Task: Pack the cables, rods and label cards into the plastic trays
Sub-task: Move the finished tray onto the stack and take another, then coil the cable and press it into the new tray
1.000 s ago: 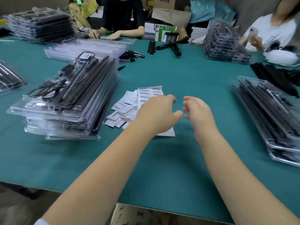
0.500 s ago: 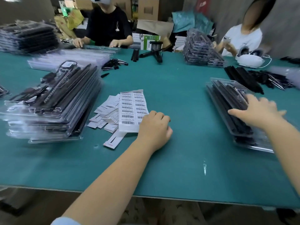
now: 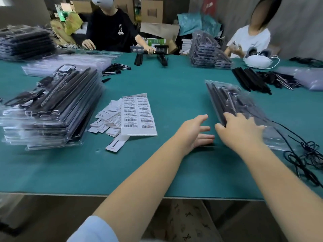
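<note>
My right hand (image 3: 242, 131) grips the near end of a clear plastic tray (image 3: 227, 100) that holds black rods, thumb under its edge and fingers on top. The tray is blurred and angled away towards the far right. Just left of it, my left hand (image 3: 195, 131) lies on the green table with fingers spread and holds nothing. A barcode label sheet (image 3: 138, 114) and a loose pile of label cards (image 3: 109, 117) sit left of centre. Black cables (image 3: 307, 154) tangle at the right edge, beside the tray.
A tall stack of packed trays (image 3: 52, 109) stands at the left. Loose black rods (image 3: 251, 81) lie at the far right, more tray stacks (image 3: 208, 49) at the back. Two people sit across the table. The table edge (image 3: 122, 194) runs close in front of me.
My right hand has drawn the tray leftward towards the table's middle. My left hand left the label sheet, moved right and opened beside the tray.
</note>
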The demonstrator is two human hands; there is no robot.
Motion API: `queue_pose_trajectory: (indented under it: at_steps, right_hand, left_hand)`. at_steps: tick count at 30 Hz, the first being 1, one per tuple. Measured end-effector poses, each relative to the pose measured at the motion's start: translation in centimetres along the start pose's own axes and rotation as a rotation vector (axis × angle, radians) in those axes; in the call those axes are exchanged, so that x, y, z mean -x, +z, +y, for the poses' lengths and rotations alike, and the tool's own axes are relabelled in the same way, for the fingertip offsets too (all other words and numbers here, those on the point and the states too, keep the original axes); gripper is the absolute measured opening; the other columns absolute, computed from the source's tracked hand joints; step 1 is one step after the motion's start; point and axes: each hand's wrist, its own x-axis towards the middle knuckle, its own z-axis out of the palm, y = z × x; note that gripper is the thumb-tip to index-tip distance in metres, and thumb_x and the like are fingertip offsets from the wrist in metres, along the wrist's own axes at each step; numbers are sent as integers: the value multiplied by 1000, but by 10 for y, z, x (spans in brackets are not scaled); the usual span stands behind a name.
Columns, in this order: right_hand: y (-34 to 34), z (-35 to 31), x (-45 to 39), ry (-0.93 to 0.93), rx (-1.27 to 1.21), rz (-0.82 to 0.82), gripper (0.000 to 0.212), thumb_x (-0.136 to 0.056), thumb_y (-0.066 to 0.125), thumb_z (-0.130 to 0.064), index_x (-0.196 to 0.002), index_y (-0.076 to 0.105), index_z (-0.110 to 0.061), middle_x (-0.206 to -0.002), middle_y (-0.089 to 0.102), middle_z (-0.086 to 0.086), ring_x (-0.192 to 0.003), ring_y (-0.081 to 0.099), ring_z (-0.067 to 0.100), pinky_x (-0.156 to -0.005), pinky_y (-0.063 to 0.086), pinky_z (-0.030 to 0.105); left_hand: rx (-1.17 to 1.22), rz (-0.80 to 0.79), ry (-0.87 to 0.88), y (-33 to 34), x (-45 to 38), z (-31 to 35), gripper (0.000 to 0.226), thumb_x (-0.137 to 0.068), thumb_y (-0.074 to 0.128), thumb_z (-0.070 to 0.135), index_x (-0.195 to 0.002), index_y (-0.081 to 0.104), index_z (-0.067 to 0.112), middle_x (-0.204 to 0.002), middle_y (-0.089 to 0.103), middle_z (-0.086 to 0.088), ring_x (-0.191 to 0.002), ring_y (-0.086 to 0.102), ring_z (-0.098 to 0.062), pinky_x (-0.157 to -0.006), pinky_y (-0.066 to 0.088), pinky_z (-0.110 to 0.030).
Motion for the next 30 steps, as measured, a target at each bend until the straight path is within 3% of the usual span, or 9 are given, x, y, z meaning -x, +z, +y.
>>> queue_pose_trajectory:
  at_steps: [2,6,8,11,13,18,21,24,30]
  right_hand:
    - [-5,-16,19,-25,-4,-14,46,-91,37,-47,-130,46,-24,-135,46,8,-125,37,36,-95,32,52]
    - [-2,-34,45,-231,-21,-45,53,-87,44,-47,-130,42,-16,-131,44,2,-128,35,31,-96,33,49]
    - [-2,-20,54,-374,-331,16,67,-83,59,-45,-138,37,-16,-134,40,-11,-132,33,21,-102,30,36]
    - [-1,18,67,-265,-604,258,82,-73,78,-27,-143,38,-16,-138,42,-6,-131,32,17,-108,23,29]
    - [9,44,74,-70,-506,289,76,-72,79,-25,-139,44,-18,-133,52,6,-122,41,25,-101,35,41]
    - [31,65,84,-2,-550,85,36,-86,61,-36,-122,57,-35,-70,63,-15,-61,56,8,-54,38,25]
    - [21,64,81,-70,-712,135,34,-85,55,-52,-112,61,-32,-57,57,-10,-55,50,2,-53,39,18]
    - [-12,44,79,-186,-929,136,37,-69,43,-66,-100,60,-52,-54,56,-10,-46,49,3,-41,32,6]
    - [-54,-12,51,-348,-1219,108,15,-76,54,-45,-87,64,-47,-49,49,-13,-41,41,2,-39,29,7]
  left_hand:
    - [226,-58,-88,7,-4,-3,39,-96,49,40,-124,44,12,-89,62,-9,-60,67,-21,-59,55,-29]
    - [214,-41,-106,2,-6,-4,24,-95,54,27,-77,58,12,-64,61,-4,-54,60,-16,-50,49,-21]
    - [198,4,-77,-11,-7,-3,17,-95,53,12,-80,59,6,-62,63,-7,-54,63,-17,-47,54,-27]
    - [222,-25,-58,-39,0,9,13,-95,49,5,-96,60,-1,-84,68,-16,-75,68,-29,-69,58,-43]
    - [297,-54,-23,-53,7,21,15,-95,48,4,-96,59,-6,-81,70,-20,-73,70,-34,-68,59,-45]
    - [307,-87,76,-79,22,54,29,-76,58,5,-102,58,-8,-85,72,-21,-74,71,-36,-60,58,-38]
    - [241,-41,93,-94,27,67,18,-81,56,4,-95,63,-5,-87,73,-19,-76,72,-36,-62,60,-40]
    - [154,42,108,-109,28,73,17,-94,47,3,-89,62,-3,-82,73,-17,-72,72,-34,-59,59,-39]
    - [-25,181,116,-130,31,73,12,-92,54,5,-84,62,6,-91,69,-16,-85,69,-33,-67,60,-40]
